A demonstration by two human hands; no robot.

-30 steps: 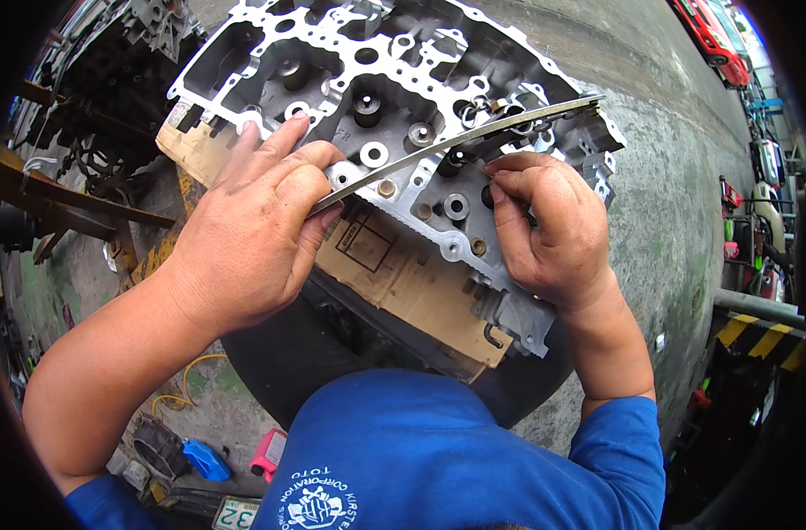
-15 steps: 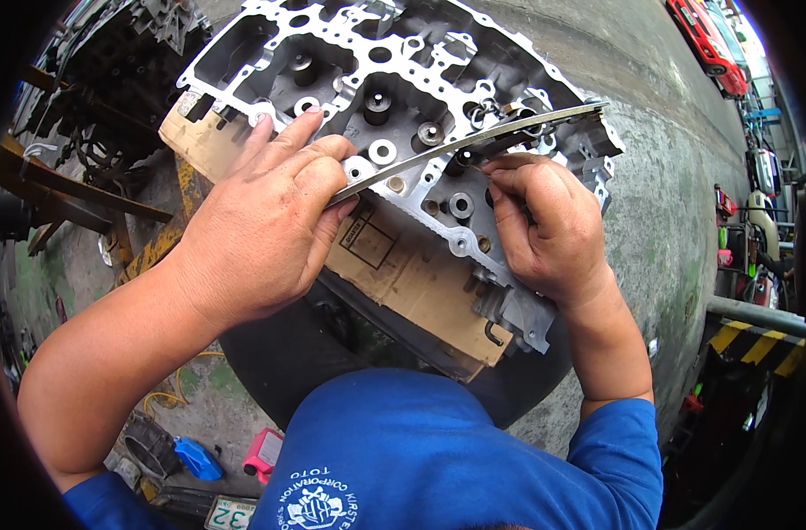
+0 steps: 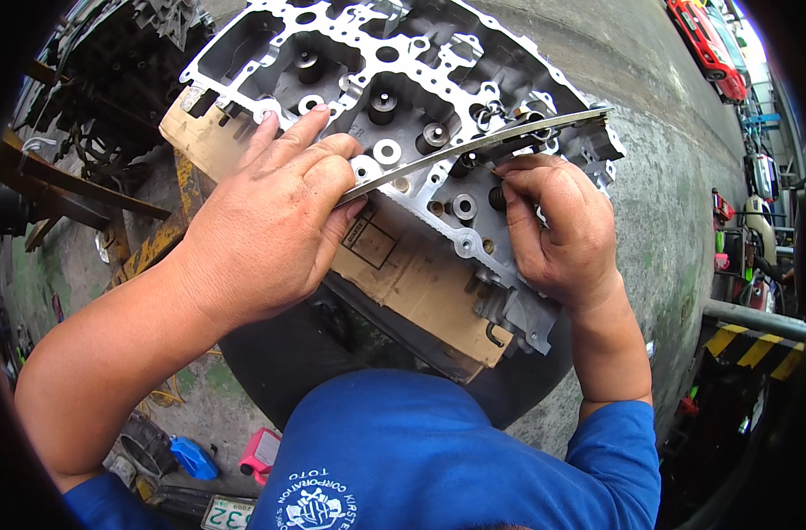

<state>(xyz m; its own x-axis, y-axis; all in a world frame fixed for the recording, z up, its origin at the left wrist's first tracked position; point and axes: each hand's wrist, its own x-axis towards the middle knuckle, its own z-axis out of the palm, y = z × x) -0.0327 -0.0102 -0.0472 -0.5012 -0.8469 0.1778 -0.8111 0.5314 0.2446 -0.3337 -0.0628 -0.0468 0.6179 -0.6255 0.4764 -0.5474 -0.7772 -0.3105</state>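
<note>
A silver engine cylinder head (image 3: pixel 387 55) with valve springs and bolt holes lies in front of me. My left hand (image 3: pixel 271 208) grips the near end of a long, flat metal bar (image 3: pixel 474 140) between thumb and fingers. Two of its fingertips rest on the cylinder head's edge. The bar slants up to the right across the casting, over its right-hand valve wells. Just below the bar, my right hand (image 3: pixel 562 225) is closed in a pinch beside a valve spring. Whatever sits between those fingertips is too small to make out.
Flattened cardboard (image 3: pixel 421 291) lies under the cylinder head. A dark engine block (image 3: pixel 112 88) stands at the far left near a yellow metal frame (image 3: pixel 160 252). Blue (image 3: pixel 194 458) and pink (image 3: pixel 262 449) bottles are on the floor at lower left. A red car (image 3: pixel 708 49) is far right.
The cylinder head and bar appear slightly lower and to the right in view. My right hand has shifted a little right with its fingers still pinched; my left keeps its grip.
</note>
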